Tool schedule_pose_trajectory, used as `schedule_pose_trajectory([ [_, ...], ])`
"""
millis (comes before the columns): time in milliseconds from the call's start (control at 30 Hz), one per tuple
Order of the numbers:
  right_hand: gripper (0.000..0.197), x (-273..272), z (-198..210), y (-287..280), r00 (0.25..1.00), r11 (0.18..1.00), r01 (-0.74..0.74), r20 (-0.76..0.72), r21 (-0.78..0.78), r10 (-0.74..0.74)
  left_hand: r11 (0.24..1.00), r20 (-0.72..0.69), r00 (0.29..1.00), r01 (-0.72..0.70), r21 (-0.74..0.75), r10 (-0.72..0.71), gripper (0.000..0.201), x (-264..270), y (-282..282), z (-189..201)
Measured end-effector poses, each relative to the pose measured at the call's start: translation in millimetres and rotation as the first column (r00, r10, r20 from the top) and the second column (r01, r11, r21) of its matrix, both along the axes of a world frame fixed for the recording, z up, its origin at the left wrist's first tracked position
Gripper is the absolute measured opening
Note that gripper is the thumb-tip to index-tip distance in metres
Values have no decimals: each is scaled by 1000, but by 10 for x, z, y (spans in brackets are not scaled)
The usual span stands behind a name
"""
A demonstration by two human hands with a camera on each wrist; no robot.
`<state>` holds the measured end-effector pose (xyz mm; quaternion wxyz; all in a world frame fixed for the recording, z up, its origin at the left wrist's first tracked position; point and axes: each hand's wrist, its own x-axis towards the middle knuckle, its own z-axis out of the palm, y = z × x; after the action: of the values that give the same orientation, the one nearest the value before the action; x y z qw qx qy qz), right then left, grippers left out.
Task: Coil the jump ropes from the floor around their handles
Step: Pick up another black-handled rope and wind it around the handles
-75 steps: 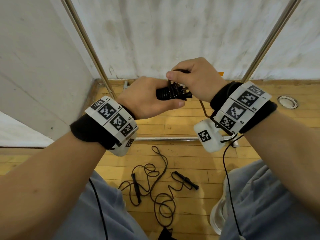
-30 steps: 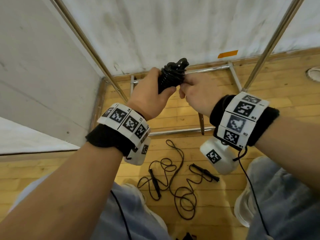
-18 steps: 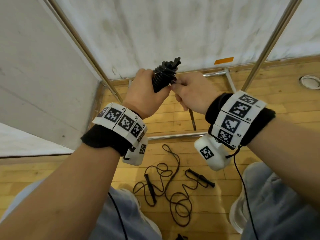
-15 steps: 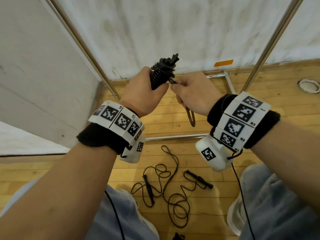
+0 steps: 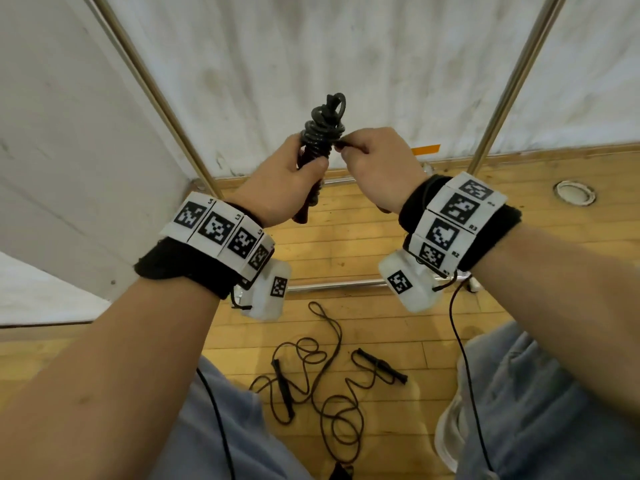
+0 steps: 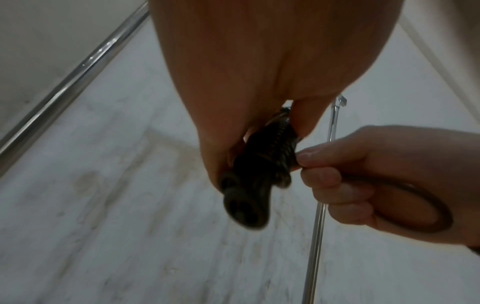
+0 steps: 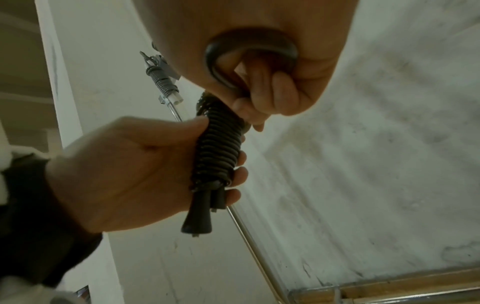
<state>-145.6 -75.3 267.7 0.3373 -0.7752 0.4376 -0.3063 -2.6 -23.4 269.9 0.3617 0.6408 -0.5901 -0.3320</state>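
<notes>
A black jump rope (image 5: 320, 133) is wound in tight turns round its two handles and stands upright in my left hand (image 5: 287, 183), which grips the bundle (image 7: 218, 152) with thumb and fingers round it. My right hand (image 5: 374, 161) pinches the rope's loose end right beside the top of the coil; that end (image 7: 249, 53) loops back through its curled fingers. In the left wrist view the coil (image 6: 262, 164) points toward the camera with the right hand (image 6: 363, 185) next to it. A second black jump rope (image 5: 322, 379) lies uncoiled on the wooden floor between my knees, its two handles (image 5: 282, 389) apart.
A metal rack's slanted poles (image 5: 159, 95) rise in front of a white wall, and its base bars (image 5: 332, 285) lie on the wooden floor. A round floor fitting (image 5: 573, 192) sits at the right. My grey-trousered knees (image 5: 540, 403) flank the loose rope.
Both hands have lifted the coiled bundle and turned it upright. The hanging tail of rope below my right hand has shortened and is now drawn up into that hand.
</notes>
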Motion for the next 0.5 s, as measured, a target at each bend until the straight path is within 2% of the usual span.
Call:
schedule_pose_trajectory([
  [100,20,-1,54,64,999,998,-51,-4,-30,51,996,-10,1000,-23,-82,22,33,49,42,48],
  [200,19,17,116,116,995,995,-99,-18,-28,98,997,-7,1000,-25,-78,25,43,52,77,90],
  [267,20,22,146,136,993,992,-118,-33,-33,117,997,-35,999,-22,-78,19,45,53,114,128],
  [400,19,15,163,156,986,986,-162,-50,-28,161,993,3,998,-61,-100,62,54,77,162,165],
  [500,24,30,166,145,990,990,-136,-32,-32,135,991,-41,996,-87,-99,83,55,82,168,145],
])
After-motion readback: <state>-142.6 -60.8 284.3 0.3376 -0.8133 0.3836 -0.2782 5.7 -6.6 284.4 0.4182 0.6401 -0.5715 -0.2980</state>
